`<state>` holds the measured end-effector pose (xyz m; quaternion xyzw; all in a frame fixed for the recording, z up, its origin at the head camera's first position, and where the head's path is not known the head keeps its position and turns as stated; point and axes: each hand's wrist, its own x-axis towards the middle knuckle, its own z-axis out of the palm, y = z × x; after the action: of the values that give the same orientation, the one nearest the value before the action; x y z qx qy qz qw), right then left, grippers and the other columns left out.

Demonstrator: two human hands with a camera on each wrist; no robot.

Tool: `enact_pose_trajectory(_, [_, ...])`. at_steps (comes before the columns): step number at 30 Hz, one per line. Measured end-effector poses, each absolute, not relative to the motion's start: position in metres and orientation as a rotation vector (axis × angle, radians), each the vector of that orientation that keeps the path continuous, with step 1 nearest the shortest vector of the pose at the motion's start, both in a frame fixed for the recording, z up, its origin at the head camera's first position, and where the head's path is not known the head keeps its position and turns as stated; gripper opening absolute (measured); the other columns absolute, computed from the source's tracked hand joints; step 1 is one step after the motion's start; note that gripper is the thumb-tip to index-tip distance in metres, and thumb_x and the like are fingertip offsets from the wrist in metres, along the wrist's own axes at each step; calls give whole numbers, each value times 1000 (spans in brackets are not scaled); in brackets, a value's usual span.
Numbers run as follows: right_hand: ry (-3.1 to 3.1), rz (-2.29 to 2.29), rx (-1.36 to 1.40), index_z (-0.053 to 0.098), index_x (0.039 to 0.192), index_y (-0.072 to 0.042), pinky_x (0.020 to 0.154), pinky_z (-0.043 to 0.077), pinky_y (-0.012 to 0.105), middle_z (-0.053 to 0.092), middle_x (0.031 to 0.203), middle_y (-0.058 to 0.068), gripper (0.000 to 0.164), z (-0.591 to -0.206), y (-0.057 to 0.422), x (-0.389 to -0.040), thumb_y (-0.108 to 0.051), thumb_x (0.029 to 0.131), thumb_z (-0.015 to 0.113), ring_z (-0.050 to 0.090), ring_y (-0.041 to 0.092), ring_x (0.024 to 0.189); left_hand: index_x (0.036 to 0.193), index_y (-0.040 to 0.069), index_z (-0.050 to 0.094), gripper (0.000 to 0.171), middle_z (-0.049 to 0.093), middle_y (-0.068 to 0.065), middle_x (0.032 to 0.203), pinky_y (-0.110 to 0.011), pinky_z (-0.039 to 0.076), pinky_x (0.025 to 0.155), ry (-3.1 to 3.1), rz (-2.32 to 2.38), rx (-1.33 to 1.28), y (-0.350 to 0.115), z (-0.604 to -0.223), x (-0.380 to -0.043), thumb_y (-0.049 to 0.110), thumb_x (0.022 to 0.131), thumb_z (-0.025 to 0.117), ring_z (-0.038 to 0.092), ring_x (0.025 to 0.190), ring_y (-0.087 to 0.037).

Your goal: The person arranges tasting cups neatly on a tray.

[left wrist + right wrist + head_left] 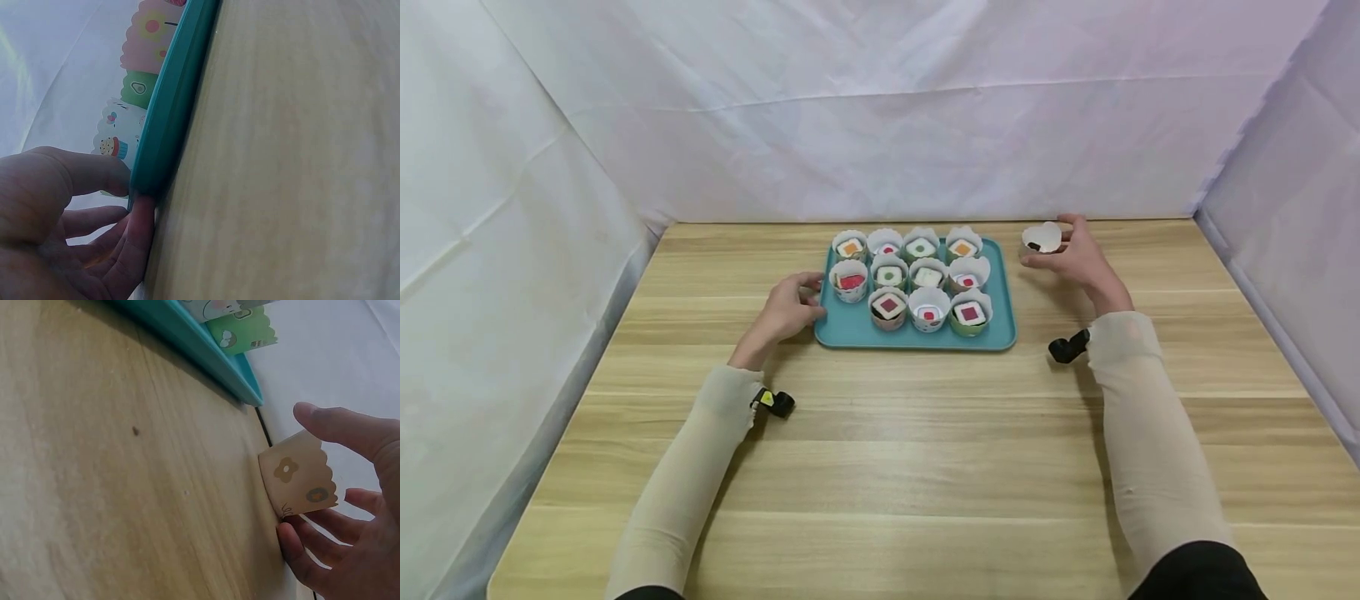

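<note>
At the right of the table's far side, my right hand (1081,257) holds a paper baking cup (1042,238) between thumb and fingers. In the right wrist view the cup (299,474) is beige with a scalloped rim and flower print; a dark bit shows inside it from above. My left hand (792,307) rests its thumb and fingertips at the left edge of a teal tray (853,329). Rows of paper baking cups (928,310) stand on this tray, holding small square pieces with orange, green, red or dark red centres.
The tray lies on a wood-grain table (880,467), near its far edge. White cloth (880,117) hangs behind the table and along both sides. A small dark spot (135,430) marks the tabletop in the right wrist view.
</note>
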<state>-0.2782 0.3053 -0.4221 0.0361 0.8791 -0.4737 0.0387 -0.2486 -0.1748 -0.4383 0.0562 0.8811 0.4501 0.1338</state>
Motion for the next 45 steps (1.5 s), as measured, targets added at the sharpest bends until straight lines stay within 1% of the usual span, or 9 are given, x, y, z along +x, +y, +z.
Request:
enact_pose_trajectory(7, [2734,-1384,72,17,162,-2,99,39,41,37,151,31,100,-424,306,-281,-26,89,81,43,38,128,155,4,43,67,55,-18,141,-29,58,76,2557,1303,159,-176,-438,-247,0,92,65,58,106,-27])
enact_pose_trajectory(9, [2739,-1365,76,19,161,0,100,40,42,38,151,31,95,-424,306,-281,-25,91,79,43,40,130,155,4,44,67,56,-18,140,-29,59,76,2555,1303,161,-176,-438,-247,0,92,65,58,106,-27])
enact_pose_trajectory(14, [2727,-1369,108,22,158,2,109,39,50,37,153,31,88,-426,307,-282,-23,93,76,41,43,137,155,4,44,66,55,-18,140,-29,59,76,2560,1295,167,-176,-438,-247,0,92,66,59,106,-28])
enact_pose_trajectory(17, [2724,-1380,114,23,157,4,113,38,54,37,153,32,87,-426,307,-284,-22,93,75,41,45,139,155,4,44,66,55,-18,140,-29,58,75,2563,1298,168,-175,-437,-248,0,92,66,59,105,-27])
enact_pose_trajectory(20, [2738,-1376,112,24,155,6,114,38,53,38,152,32,85,-427,306,-284,-20,93,75,42,45,139,155,4,44,67,56,-18,140,-29,58,74,2564,1302,169,-175,-437,-248,0,92,66,58,105,-27])
enact_pose_trajectory(23, [2756,-1372,117,24,156,5,112,39,52,40,151,32,86,-426,305,-284,-19,92,76,44,44,137,155,4,44,66,56,-18,140,-28,58,74,2568,1301,172,-175,-437,-248,0,92,66,58,105,-27])
enact_pose_trajectory(28, [2775,-1357,111,24,158,2,109,39,50,41,150,30,90,-425,304,-284,-22,90,79,45,42,133,155,4,44,66,57,-18,139,-28,58,73,2566,1307,170,-175,-438,-248,0,92,65,59,104,-27])
enact_pose_trajectory(32, [2790,-1313,104,26,156,5,108,39,51,42,149,32,86,-424,304,-284,-22,92,76,45,42,131,155,4,44,66,57,-19,139,-28,58,72,2568,1306,177,-175,-438,-248,0,92,65,59,103,-27])
enact_pose_trajectory(45, [2793,-1276,105,29,153,6,112,38,58,40,152,34,80,-423,306,-283,-21,93,73,42,46,135,155,5,44,66,56,-18,141,-28,58,73,2564,1312,176,-175,-439,-248,0,93,65,59,105,-27])
